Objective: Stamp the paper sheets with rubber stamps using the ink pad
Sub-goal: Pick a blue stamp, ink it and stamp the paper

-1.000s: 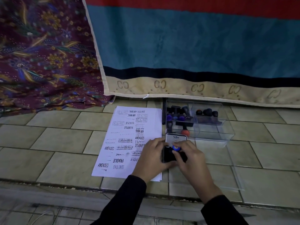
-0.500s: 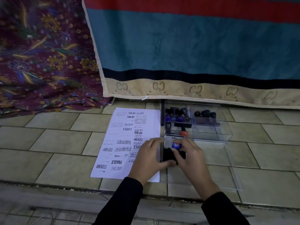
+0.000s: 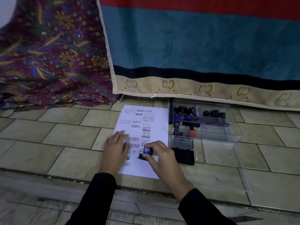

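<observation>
R hand [image 3: 162, 157] pinches blue-knobbed black rubber stamp [image 3: 147, 151], base low on white printed paper sheet [image 3: 160, 125]; contact unclear. L hand [image 3: 115, 148] flat, fingers straight, pinning sheet. Risks: rocking stamp = smudge; crowded prints = overlap; sleeve may brush open black ink pad [image 3: 185, 155] just beside sheet.

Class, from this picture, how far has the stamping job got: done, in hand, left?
Done: the paper sheet already carries many prints, like SAMPLE and AMENDED. In hand: the right hand grips a blue-topped stamp on the sheet while the left hand lies flat on it. Left: the sheet's right side is bare; more stamps wait in the clear box.
</observation>
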`<state>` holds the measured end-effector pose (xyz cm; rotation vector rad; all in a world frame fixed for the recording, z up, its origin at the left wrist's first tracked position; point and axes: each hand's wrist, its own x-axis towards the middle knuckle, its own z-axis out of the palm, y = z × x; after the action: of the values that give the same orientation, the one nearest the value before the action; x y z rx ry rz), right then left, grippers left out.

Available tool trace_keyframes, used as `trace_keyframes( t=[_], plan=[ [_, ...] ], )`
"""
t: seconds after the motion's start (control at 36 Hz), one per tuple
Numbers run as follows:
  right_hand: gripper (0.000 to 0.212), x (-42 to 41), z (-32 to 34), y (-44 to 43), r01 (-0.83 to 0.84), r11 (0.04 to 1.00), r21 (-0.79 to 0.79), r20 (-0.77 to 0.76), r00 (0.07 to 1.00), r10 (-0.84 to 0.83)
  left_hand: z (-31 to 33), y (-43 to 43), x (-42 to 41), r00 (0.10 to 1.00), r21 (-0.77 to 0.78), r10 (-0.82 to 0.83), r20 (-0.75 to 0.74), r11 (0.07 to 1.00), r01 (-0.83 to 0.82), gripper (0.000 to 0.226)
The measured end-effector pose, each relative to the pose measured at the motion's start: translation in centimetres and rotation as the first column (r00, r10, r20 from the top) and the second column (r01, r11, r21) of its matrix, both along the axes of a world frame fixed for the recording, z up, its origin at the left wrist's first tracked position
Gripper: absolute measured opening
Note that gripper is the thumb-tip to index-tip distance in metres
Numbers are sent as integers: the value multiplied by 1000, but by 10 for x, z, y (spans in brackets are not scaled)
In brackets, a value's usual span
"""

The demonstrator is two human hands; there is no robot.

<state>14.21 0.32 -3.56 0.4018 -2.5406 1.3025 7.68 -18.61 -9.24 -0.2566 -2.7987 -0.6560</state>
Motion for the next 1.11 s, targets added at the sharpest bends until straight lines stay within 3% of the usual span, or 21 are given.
trace_keyframes(
  t=[0.36, 0.69, 0.83, 1.11],
  plan=[
    [20, -3, -5, -15, -80, 992, 98, 61, 995, 74, -1, 0, -1, 999, 10, 15, 31, 1000, -15, 37],
    [11, 8, -7, -24, -117, 951, 286, -47, 990, 136, 0, 1, -1, 999, -13, 12, 30, 1000, -12, 51],
    [9, 3, -7, -25, -74, 974, 212, -33, 996, 83, 1, 1, 1, 999, -1, 18, 49, 1000, -18, 53],
    [10, 5, -8, -25, -47, 974, 221, -62, 996, 62, 1, 2, 1, 999, 0, 9, 53, 1000, -9, 52]
  ],
)
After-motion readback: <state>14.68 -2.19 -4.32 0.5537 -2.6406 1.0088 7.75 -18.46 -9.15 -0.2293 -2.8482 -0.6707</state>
